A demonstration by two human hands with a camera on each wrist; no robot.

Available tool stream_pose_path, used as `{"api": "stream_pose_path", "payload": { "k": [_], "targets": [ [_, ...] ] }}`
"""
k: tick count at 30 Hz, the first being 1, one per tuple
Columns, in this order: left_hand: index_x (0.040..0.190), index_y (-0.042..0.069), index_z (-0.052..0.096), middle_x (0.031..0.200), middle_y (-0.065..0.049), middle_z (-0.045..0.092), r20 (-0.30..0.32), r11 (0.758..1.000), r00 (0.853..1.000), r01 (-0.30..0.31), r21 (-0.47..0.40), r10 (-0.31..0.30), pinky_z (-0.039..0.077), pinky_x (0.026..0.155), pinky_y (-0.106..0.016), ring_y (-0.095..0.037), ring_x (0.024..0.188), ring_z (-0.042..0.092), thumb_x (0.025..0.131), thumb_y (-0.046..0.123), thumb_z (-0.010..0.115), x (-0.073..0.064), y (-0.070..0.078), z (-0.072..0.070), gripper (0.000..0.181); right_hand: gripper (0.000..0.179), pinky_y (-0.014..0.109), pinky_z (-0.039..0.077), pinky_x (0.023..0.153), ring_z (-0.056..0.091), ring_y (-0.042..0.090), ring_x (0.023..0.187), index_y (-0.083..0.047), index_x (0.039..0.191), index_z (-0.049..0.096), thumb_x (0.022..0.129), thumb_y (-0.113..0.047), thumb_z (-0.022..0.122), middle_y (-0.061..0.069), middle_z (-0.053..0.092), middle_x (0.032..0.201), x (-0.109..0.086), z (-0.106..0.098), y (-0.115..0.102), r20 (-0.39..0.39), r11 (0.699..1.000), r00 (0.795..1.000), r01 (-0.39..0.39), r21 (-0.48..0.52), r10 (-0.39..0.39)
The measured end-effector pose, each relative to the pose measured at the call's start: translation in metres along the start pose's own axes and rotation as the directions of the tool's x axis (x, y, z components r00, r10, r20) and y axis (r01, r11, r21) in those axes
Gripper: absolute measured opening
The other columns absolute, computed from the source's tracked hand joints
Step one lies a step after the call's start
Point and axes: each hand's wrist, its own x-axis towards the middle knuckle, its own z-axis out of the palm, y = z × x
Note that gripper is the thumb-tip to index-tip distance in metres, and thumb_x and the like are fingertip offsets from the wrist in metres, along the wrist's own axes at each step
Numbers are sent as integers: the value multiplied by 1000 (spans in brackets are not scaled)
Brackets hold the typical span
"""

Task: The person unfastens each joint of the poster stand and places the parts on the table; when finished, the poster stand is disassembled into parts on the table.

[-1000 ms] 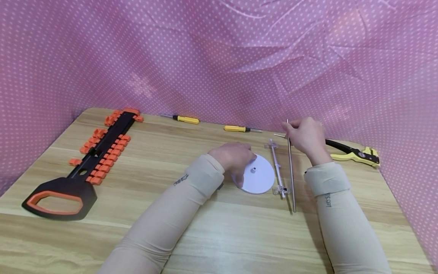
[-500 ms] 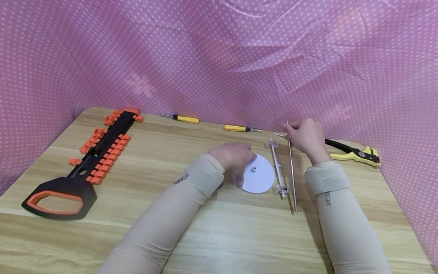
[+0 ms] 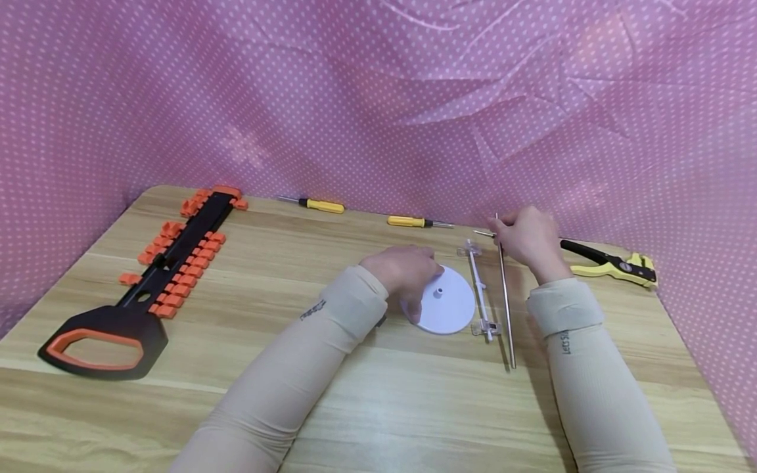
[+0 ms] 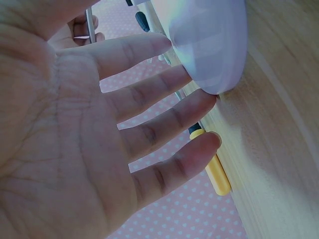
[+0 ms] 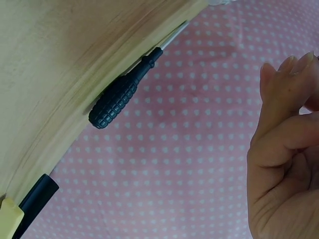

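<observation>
My left hand (image 3: 405,272) spans one side of a white round base (image 3: 446,309), which has a short tube at its centre. The thumb lies at the near rim and the forefinger at the far rim. In the left wrist view the other fingers (image 4: 169,117) reach out, with tips at or near the base (image 4: 214,50). My right hand (image 3: 531,240) pinches a thin metal rod (image 3: 505,302) near its upper end. The rod slants toward me, its lower end close over the table. Between base and rod lies a slim white bar (image 3: 478,282) with clear clips at both ends.
A black rail with orange clips (image 3: 192,263) and a looped handle lies at the left. Two yellow-handled screwdrivers (image 3: 322,206) lie along the back. Behind my right hand are a black-handled screwdriver (image 5: 114,99) and a yellow-and-black plier-like tool (image 3: 627,268). Pink dotted cloth (image 3: 355,98) hangs behind.
My right hand has sunk slightly with the metal rod, whose lower end has shifted a little to the right. The left hand and the white base stay about where they were.
</observation>
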Motion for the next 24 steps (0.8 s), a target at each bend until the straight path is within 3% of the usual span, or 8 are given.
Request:
{"api": "stream_pose_path", "payload": {
  "k": [6, 11, 24],
  "targets": [
    [159, 23, 52, 150, -3, 55, -2, 1000, 1000, -6, 20, 6, 50, 116, -41, -22, 134, 57, 75, 34, 97, 1, 0, 0, 96, 45, 62, 51, 101, 69, 45, 115, -7, 115, 82, 106, -44, 57, 3, 80, 79, -1, 3, 0, 34, 1000, 999, -25, -18, 26],
    [158, 23, 52, 151, -3, 55, 0, 1000, 1000, -6, 28, 6, 50, 117, -41, -22, 135, 56, 74, 35, 97, 1, 0, 0, 96, 47, 61, 53, 95, 69, 45, 116, -8, 116, 82, 107, -46, 57, 5, 81, 83, 0, 6, 3, 48, 999, 998, -28, -29, 29],
    [159, 22, 51, 151, -3, 55, 6, 1000, 1000, -6, 21, 5, 50, 116, -41, -22, 135, 56, 75, 35, 97, 1, 0, 0, 97, 44, 60, 52, 95, 65, 48, 119, -9, 113, 83, 106, -45, 58, 7, 81, 85, 2, 9, 8, 64, 999, 997, -35, -31, 37]
  ]
}}
